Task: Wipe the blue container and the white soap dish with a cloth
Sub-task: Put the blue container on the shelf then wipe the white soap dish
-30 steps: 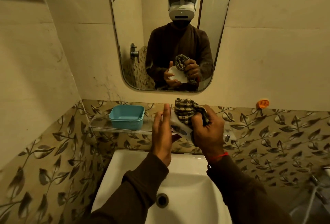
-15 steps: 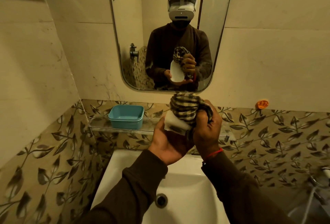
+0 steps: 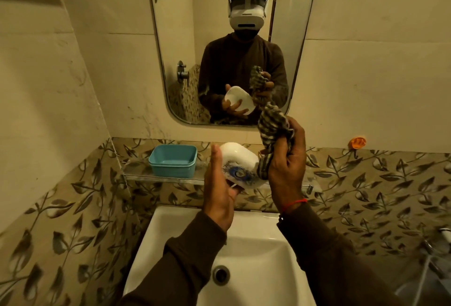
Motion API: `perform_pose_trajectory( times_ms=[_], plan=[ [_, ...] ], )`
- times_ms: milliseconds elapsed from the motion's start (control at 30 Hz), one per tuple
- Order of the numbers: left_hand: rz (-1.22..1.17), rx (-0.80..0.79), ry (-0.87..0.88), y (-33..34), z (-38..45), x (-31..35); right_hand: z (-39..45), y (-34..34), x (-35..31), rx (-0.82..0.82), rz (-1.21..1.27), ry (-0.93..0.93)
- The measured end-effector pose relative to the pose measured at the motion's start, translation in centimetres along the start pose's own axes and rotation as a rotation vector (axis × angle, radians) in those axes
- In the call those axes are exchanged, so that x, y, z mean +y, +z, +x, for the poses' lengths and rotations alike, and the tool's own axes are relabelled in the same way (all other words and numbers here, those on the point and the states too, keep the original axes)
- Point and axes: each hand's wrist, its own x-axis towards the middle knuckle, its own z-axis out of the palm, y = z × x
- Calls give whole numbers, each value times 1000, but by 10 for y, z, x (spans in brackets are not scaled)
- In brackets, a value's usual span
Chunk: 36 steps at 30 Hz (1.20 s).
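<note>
Left hand (image 3: 219, 198) fingers clamp the white dish (image 3: 240, 168) — rounded, a blue mark on its tilted face; right hand (image 3: 288, 161) fingers bunch the striped cloth (image 3: 273, 130) — touching its edge.

Sink basin (image 3: 256, 254) open below; blue container (image 3: 172, 161) occupies shelf (image 3: 136, 176) left.

dish (image 3: 240, 168): white plastic, smooth, slightly glossy
cloth (image 3: 274, 130): striped woven fabric, soft, matt, crumpled
container (image 3: 173, 160): blue plastic, smooth, matt
shelf (image 3: 136, 171), under container: clear glass
sink (image 3: 256, 240), below shelf: white ceramic, glossy
drain (image 3: 221, 273), in sink: metal
</note>
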Motion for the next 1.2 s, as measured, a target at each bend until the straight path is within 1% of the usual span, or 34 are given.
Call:
perform_pose_trajectory(
  times_ms=[67, 167, 200, 300, 367, 433, 467, 533, 567, 600, 633, 667, 700, 733, 767, 800, 833, 900, 1000, 1033, 1100, 1133, 1200],
  plan=[
    [-89, 13, -32, -2, 4, 7, -5, -5, 2, -118, -120, -90],
    [-145, 16, -79, -6, 10, 15, -23, -11, 9, -366, -374, -279],
    [-160, 21, -113, -8, 12, 15, -30, -11, 12, -412, -461, -316],
    [-176, 34, -214, -10, 10, 9, -49, -8, 17, -452, -658, -405],
    [-231, 18, -268, -8, 9, 5, -58, -3, 21, -519, -707, -506],
    [-290, 5, -293, -9, 12, 6, -62, -2, 25, -591, -650, -562],
    [-293, 7, -295, -10, 14, 9, -62, -4, 27, -605, -611, -583],
    [-273, 34, -269, -15, 19, 16, -59, -13, 33, -589, -638, -622],
    [-261, 58, -229, -19, 21, 17, -55, -19, 36, -561, -683, -605],
    [-249, 83, -178, -24, 24, 18, -51, -22, 39, -509, -711, -532],
    [-240, 93, -125, -28, 25, 18, -47, -25, 40, -439, -676, -384],
    [-244, 84, -86, -31, 25, 19, -43, -27, 40, -357, -551, -169],
    [-260, 58, -68, -33, 24, 19, -37, -28, 38, -278, -369, 71],
    [-280, 28, -70, -34, 23, 18, -31, -29, 35, -224, -198, 269],
    [-292, 1, -87, -36, 23, 16, -26, -29, 32, -216, -62, 379],
    [-291, -20, -113, -37, 23, 14, -24, -30, 28, -255, -1, 405],
    [-285, -41, -144, -37, 24, 12, -23, -28, 24, -326, 17, 385],
    [-291, -75, -216, -37, 26, 9, -25, -24, 15, -450, -79, 255],
    [-271, -95, -328, -35, 28, 7, -29, -23, 12, -586, -407, -25],
    [-273, -101, -357, -35, 29, 6, -31, -22, 12, -644, -521, -87],
    [-289, -103, -367, -34, 30, 0, -37, -20, 12, -719, -678, -159],
    [-289, -105, -350, -34, 30, -3, -40, -19, 11, -736, -715, -194],
    [-266, -107, -314, -31, 29, -8, -42, -15, 10, -750, -696, -196]
  ],
)
